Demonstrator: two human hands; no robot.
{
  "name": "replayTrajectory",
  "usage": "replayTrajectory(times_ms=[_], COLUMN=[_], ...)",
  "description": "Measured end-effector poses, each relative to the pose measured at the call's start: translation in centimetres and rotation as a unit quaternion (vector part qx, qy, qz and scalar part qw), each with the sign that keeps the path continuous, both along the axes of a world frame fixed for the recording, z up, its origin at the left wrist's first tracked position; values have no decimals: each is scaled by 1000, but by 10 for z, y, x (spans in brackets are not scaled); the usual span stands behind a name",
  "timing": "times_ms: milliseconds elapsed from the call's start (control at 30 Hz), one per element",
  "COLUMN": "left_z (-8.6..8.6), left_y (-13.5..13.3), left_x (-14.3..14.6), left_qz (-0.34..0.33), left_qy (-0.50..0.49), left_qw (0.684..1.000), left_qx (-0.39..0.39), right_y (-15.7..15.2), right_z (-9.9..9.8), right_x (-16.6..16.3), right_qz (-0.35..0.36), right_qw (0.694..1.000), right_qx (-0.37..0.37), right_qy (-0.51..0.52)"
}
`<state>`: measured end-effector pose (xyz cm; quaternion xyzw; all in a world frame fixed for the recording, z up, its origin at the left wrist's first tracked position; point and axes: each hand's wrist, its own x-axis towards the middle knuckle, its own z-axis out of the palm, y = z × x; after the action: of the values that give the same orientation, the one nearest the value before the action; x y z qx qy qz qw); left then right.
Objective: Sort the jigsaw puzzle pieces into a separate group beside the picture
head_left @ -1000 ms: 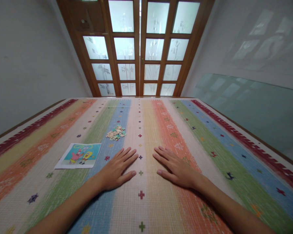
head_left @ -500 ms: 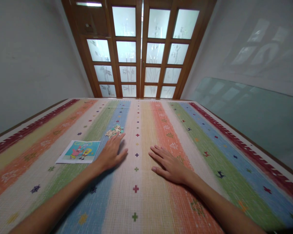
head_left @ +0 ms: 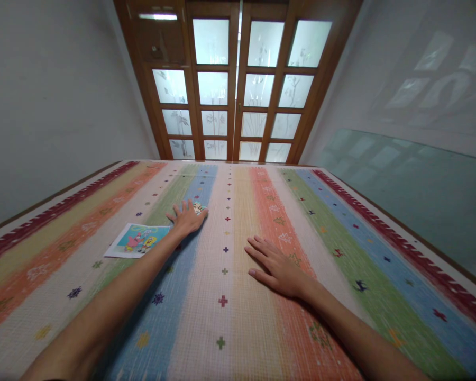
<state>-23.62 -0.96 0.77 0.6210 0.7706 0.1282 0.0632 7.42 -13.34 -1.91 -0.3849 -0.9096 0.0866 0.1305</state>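
My left hand (head_left: 188, 218) reaches over a small pile of jigsaw puzzle pieces (head_left: 199, 207), its fingers spread. The hand covers much of the pile; a few pale and teal pieces show between thumb and forefinger. Whether the fingers touch the pieces I cannot tell. Palm down on the striped tablecloth (head_left: 226, 286), my right hand (head_left: 275, 266) rests with its fingers stretched out, holding nothing. Left of my left forearm lies a printed picture sheet (head_left: 137, 241) with a pink starfish figure and a yellow square figure on a teal ground.
The striped cloth covers the long table out to its far edge. Beyond stands a wooden door (head_left: 234, 114) with frosted panes. A greenish glass panel (head_left: 400, 185) leans along the right wall, and a pale wall (head_left: 51, 106) rises at left.
My left hand has moved forward from the near side of the puzzle pile to over it, its fingers spreading. My right hand stays on the cloth. The view has shifted slightly.
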Motion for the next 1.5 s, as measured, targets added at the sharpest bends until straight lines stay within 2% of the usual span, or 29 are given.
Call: replayTrajectory(times_ms=[200,467,800,1067,1233,1500], left_z=[-6,-5,-13,-20,-25,-31], left_y=[7,17,11,-17,-40,-75], left_x=[9,4,5,11,21,39], left_qz=[-30,-96,-139,-225,-288,-372], left_qy=[14,30,39,30,19,2], left_qw=[999,995,989,973,956,926], left_qx=[17,9,20,37,47,62], right_y=[-1,-2,0,0,-1,-1], right_z=[3,6,0,0,3,-3], right_x=[-1,-2,0,0,-1,-1], right_qz=[0,-3,3,2,0,2], right_qw=[1000,1000,1000,1000,1000,1000], right_qx=[-3,-10,12,12,9,27], right_qy=[-1,-7,4,-4,-3,10])
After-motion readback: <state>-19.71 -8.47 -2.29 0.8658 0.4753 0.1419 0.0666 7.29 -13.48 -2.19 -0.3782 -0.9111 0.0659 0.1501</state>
